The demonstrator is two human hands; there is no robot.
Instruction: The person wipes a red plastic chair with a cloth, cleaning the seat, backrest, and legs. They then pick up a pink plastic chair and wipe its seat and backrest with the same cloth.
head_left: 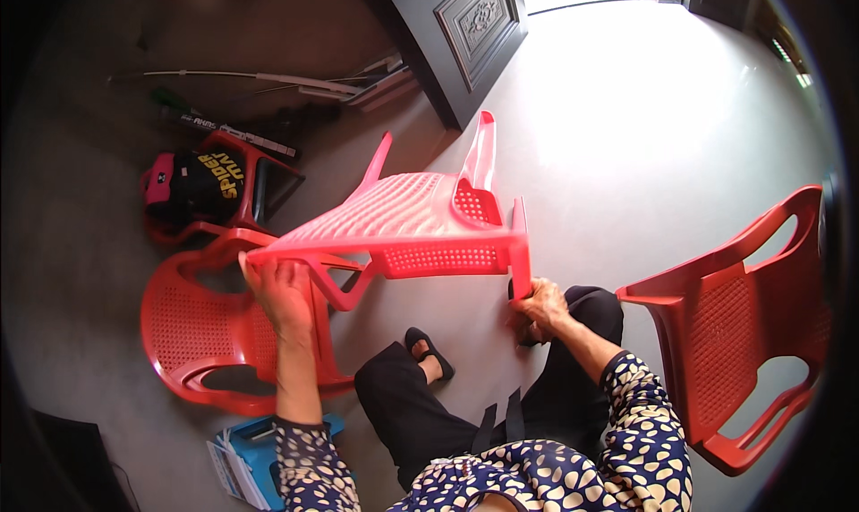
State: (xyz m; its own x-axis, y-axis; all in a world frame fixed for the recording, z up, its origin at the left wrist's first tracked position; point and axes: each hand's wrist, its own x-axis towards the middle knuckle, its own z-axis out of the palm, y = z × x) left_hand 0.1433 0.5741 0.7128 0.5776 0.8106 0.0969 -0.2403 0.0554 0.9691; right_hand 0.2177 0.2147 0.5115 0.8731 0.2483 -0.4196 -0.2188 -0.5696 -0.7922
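A bright red plastic chair is tipped over and held up in front of me, two of its legs pointing away. My left hand is closed on the edge at the chair's left end, its palm against the plastic. Around the bottom of an upright red strip at the right end, which looks like a leg, my right hand is closed. Below the held chair's left end is a second red chair with a perforated panel, partly hidden behind my left hand and forearm.
Another red chair stands close on my right. At the far left, a red chair carries a black bag and a pink item. A blue plastic object lies near my left arm. Ahead is a dark panelled door.
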